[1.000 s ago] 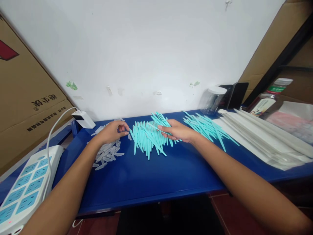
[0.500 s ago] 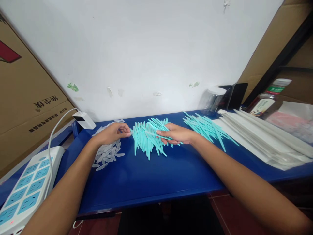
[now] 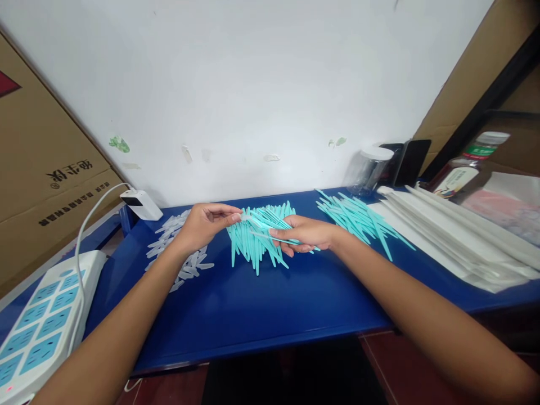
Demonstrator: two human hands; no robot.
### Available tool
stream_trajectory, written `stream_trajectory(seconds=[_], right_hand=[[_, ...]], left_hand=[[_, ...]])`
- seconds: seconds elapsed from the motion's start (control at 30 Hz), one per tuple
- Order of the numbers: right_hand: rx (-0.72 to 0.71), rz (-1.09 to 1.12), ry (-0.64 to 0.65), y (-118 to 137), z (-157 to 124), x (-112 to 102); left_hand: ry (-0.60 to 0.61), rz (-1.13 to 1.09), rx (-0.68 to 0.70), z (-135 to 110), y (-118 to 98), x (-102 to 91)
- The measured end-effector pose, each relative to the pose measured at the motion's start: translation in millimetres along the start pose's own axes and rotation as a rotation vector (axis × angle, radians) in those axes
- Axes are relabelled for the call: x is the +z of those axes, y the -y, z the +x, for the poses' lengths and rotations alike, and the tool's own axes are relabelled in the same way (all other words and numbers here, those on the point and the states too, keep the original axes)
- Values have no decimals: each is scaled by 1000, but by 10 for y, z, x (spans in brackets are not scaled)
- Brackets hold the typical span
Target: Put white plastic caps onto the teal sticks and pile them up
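Spanning the near edge of the blue tabletop (image 3: 253, 315) with both bare arms, elbows low and wide, forearms angling inward toward the middle. Having a white power strip (image 3: 90, 270) just left of the left forearm, seemingly set aside from the working area. Pinching with the left hand (image 3: 205, 226), thumb and forefinger closing narrowly on what seems a small frosted slip (image 3: 245, 216), wrist arching over a heap of frosted slips (image 3: 192, 268), probably lying there for short left-hand picking. Holding in the right hand (image 3: 307, 232) a fanned bundle of turquoise sticks (image 3: 274, 216), grip folding around the right-hand part, thumb pressing on top, apparently leaving the other ends free toward the left fingertips. Hovering both hands at a middle pile of turquoise sticks (image 3: 253, 247); leaving a looser right pile (image 3: 356, 216) beyond the right wrist, likely within easy reach. Having white packets (image 3: 455, 239), a lidded clear jar (image 3: 366, 174) and a white-capped bottle (image 3: 458, 177) farther right, near the white wall (image 3: 270, 84).
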State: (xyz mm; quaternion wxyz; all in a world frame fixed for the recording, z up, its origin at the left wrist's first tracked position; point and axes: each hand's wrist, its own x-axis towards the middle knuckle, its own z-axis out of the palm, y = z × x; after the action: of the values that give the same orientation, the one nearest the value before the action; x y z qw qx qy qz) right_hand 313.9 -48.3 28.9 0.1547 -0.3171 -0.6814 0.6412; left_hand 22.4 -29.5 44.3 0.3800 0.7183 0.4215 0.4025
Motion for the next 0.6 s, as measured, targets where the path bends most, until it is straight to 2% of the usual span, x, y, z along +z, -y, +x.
stream_trajectory(seconds=[0.33, 0.6], right_hand=[[3, 3, -8, 28, -12, 6], [2, 3, 23, -4, 1, -3]], left_hand=[[-12, -12, 27, 8, -1, -38], [-42, -20, 41, -4, -24, 8]])
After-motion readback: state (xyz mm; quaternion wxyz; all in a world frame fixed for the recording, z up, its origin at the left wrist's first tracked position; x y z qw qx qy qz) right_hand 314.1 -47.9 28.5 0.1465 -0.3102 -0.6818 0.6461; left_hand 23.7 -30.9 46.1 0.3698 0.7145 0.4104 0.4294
